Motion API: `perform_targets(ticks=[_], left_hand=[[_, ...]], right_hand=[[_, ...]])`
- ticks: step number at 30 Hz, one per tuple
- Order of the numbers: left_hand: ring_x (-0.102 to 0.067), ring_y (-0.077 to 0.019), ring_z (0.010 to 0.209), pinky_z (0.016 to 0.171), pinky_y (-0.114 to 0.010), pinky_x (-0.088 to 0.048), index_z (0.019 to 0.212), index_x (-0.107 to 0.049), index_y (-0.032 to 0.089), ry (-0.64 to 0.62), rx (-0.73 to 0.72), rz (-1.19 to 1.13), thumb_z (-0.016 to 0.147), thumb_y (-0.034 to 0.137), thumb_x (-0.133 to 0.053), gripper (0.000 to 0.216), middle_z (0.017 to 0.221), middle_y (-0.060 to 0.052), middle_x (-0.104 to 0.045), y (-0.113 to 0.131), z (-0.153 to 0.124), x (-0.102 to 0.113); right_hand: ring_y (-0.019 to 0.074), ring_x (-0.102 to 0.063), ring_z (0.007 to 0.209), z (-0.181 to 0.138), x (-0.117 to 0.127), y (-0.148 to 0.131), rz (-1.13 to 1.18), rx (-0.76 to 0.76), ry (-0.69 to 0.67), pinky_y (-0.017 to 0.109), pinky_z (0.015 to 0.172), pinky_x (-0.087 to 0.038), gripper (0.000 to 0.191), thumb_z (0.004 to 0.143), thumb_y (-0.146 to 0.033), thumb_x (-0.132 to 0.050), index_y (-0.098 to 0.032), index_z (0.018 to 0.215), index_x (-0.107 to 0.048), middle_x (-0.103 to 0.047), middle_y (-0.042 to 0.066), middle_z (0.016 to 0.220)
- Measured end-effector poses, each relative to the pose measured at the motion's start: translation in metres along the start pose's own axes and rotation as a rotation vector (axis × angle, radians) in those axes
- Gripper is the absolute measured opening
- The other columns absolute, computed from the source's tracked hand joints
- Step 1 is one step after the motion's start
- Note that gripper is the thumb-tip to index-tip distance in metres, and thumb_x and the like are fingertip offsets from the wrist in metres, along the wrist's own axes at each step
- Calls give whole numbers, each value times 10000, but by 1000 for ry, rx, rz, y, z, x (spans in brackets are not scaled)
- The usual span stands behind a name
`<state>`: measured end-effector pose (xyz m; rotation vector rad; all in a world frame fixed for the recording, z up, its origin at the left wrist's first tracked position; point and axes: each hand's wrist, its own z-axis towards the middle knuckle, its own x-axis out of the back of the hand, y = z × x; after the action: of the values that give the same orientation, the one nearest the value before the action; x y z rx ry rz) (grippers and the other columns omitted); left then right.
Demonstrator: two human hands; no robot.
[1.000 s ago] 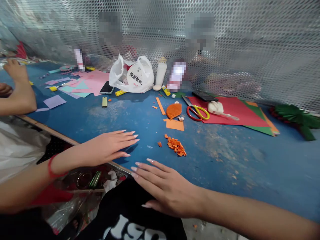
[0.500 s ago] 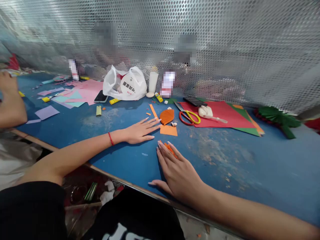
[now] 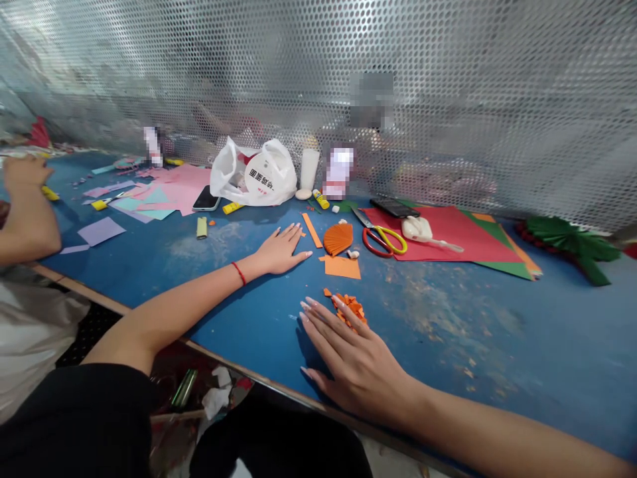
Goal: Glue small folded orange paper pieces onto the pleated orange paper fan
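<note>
"scraps [image 3: 355, 306] of orange, then: where are they?"

"heaped on the blue tabletop [image 3: 557, 345], too many to count, with one stray piece just beside. the right hand [image 3: 343, 355] covers part of the heap from our angle; i can't tell whether it touches."

"how is it held?"

"flat, fingers close together, thumb apart. the left hand [image 3: 281, 251] lies palm down, spread wide, near one orange strip [image 3: 312, 230]."

"any writing?"

"the white bag [image 3: 223, 179] shows a round label [image 3: 261, 174] with upside-down black characters; i make out 鸡蛋面. red print there is too small. same with the glue stick [image 3: 321, 199] by the white bottle [image 3: 309, 169]."

"count the rest."

"one pleated orange fan [image 3: 338, 239], one orange rectangle [image 3: 342, 267], one earbud [image 3: 353, 254], one pair of scissors [image 3: 382, 240], one earbud case [image 3: 417, 229], and two phones lying flat: one by the bag [image 3: 206, 199], one at the red paper [image 3: 462, 232]."
</note>
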<state>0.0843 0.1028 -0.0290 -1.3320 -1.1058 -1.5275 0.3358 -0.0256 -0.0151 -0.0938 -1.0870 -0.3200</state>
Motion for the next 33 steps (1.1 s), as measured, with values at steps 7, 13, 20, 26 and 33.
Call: perform_targets(ticks=[7, 13, 20, 26, 33], left_hand=[[-99, -298, 1535, 1237, -514, -106, 1534, -256, 67, -31, -90, -10, 978, 634, -210, 795, 1634, -179, -143, -5, 3, 3], [-117, -246, 1537, 1248, -456, -113, 1545, -226, 85, -73, -211, -27, 1013, 568, -204, 719, 1635, -136, -180, 2, -7, 5], [-167, -273, 1525, 1247, -457, -175, 1511, -278, 38, -57, -253, -45, 1008, 578, -245, 739, 1618, -188, -210, 26, -34, 9], [-159, -239, 1530, 1252, -428, -208, 1530, -238, 106, -5, -318, -106, 1013, 531, -310, 672, 1636, -133, -195, 29, -35, 12], [-291, -255, 1490, 1240, -386, -236, 1540, -252, 155, -88, -551, -68, 1011, 533, -323, 654, 1612, -105, -279, 19, -32, 13]], right_hand=[[293, -443, 1396, 3, 4, 6, 104, 66, -60, 512, 1152, -400, 501, 958, -260, -500, -18, 1397, -501, -536, 170, 1438], [256, -429, 1409, 3, -2, 8, 308, 48, -150, 491, 1178, -362, 436, 967, -252, -493, -84, 1368, -528, -560, 116, 1433], [226, -488, 1367, 3, 2, 5, 374, 114, -45, 423, 1181, -355, 398, 954, -198, -503, -67, 1328, -540, -631, 119, 1355], [192, -512, 1345, 1, -4, 4, 433, 127, 10, 377, 1195, -322, 379, 948, -205, -534, -82, 1306, -561, -689, 98, 1275], [166, -526, 1330, 0, -2, 8, 441, 218, 5, 329, 1182, -335, 327, 980, -213, -491, -90, 1263, -600, -704, 60, 1254]])
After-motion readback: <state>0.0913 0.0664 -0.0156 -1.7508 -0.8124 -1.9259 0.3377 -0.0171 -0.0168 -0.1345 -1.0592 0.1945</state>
